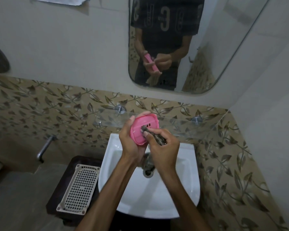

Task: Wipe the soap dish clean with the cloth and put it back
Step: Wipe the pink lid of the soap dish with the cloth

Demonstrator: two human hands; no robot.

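Over the white ceramic basin (pixel 187 185), the left hand (pixel 129 144) is gripping the pink oval plastic soap dish (pixel 141 130) while the right hand (pixel 163 147) is clutching a dark bunched cloth (pixel 158 139), pressing it into the dish.

Pink slotted soap dish (pixel 141 130) tilted above the basin, dark cloth (pixel 158 139) pressed into it.

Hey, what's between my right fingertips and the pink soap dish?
In the head view, a bunched tip of the cloth, pressed by the right hand onto the soap dish.
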